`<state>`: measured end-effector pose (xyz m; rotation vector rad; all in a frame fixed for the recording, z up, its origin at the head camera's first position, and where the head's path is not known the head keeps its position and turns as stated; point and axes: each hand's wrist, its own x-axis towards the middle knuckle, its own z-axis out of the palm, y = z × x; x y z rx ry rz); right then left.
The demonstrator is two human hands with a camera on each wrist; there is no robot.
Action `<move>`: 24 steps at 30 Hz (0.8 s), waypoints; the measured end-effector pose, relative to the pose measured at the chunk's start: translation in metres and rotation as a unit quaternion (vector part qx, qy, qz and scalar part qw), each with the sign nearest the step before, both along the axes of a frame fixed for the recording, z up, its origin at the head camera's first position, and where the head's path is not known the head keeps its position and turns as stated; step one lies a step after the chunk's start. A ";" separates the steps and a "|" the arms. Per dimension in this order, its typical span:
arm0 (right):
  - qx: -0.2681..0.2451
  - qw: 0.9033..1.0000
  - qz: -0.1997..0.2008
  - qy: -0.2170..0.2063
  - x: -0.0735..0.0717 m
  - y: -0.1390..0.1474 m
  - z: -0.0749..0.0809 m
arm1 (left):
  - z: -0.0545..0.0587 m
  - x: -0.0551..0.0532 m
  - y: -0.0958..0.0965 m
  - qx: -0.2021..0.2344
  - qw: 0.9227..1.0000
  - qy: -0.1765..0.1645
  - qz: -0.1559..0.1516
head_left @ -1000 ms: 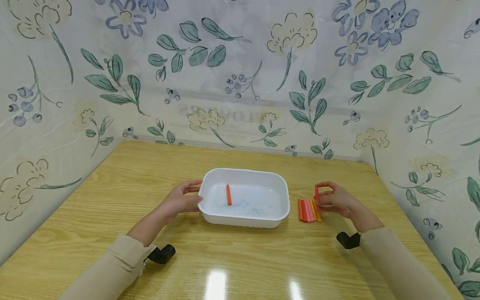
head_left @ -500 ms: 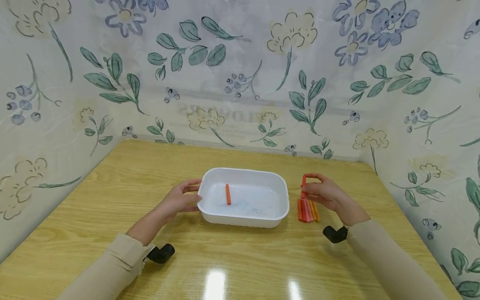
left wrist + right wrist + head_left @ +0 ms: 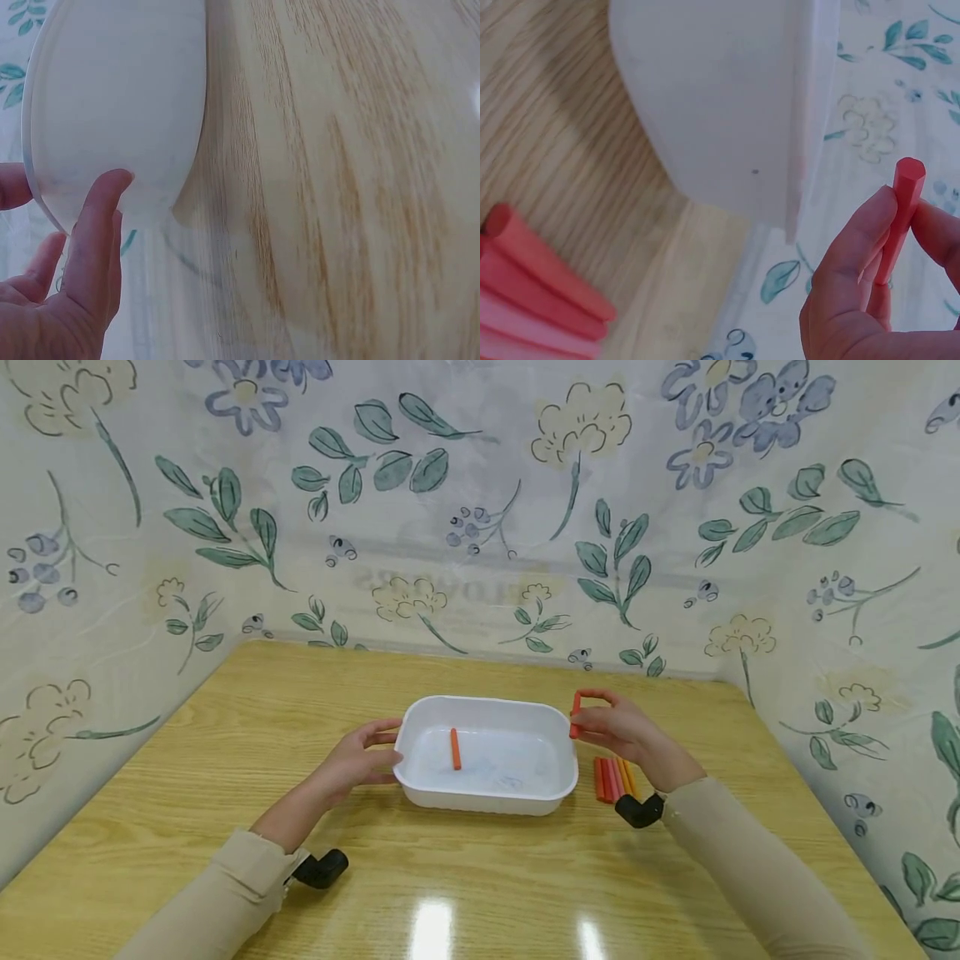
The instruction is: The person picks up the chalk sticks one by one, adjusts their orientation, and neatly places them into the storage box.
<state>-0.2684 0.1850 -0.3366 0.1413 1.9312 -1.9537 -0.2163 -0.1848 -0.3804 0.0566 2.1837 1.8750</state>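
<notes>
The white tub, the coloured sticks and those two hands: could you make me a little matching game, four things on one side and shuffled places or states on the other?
Column one
1. Left hand
2. Right hand
3. Lone orange stick
4. Row of sticks

Column two
A. Lying inside the white tub
B. On the table, right of the tub
C. Touching the tub's left end
D. Pinching a red stick

Pairs: 1-C, 2-D, 3-A, 4-B

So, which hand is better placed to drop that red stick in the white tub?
Right, I'd say: the right hand pinches the red stick near the right rim of the white tub. The left hand has no stick and touches the tub's opposite end.
</notes>
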 end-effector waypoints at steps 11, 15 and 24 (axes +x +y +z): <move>-0.013 1.000 0.008 -0.006 -0.010 -0.032 0.016 | 0.000 0.000 0.000 0.001 1.000 0.000 0.000; -0.005 1.000 0.016 -0.011 -0.013 -0.044 0.018 | 0.000 0.001 0.000 0.003 1.000 -0.003 -0.001; 0.002 0.999 0.015 -0.045 -0.021 -0.072 0.019 | 0.001 0.001 0.000 0.004 1.000 0.001 -0.001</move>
